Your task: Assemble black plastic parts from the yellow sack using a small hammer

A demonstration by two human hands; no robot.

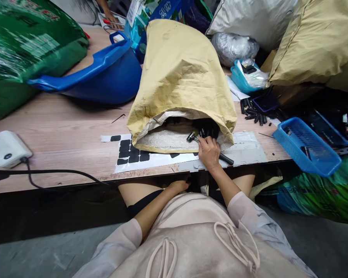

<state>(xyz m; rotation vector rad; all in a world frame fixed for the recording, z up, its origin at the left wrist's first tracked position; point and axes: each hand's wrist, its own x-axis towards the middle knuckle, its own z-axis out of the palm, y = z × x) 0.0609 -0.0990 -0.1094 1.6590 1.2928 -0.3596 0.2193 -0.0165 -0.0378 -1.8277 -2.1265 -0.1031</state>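
My right hand (pixel 210 152) is closed around a small hammer (pixel 226 158) at the mouth of a yellow woven sack (pixel 188 73). The hammer's shiny metal head points left into the opening, and its black handle end sticks out to the right. Lying on its side on the table, the sack faces me with its white lining showing. Dark, glossy pieces (pixel 207 128) are partly visible inside it. Below the table edge, my left hand (pixel 179 187) rests over my lap, its fingers mostly hidden in shadow.
White sheet with black rounded-square stickers (pixel 130 152) lies under the sack. Around are a blue basin (pixel 104 77), a white box with a cable (pixel 8 148), black tubular parts (pixel 253 114), a blue basket (pixel 307 144) and full sacks (pixel 316 42). Another person's hand (pixel 111 18) is at the back.
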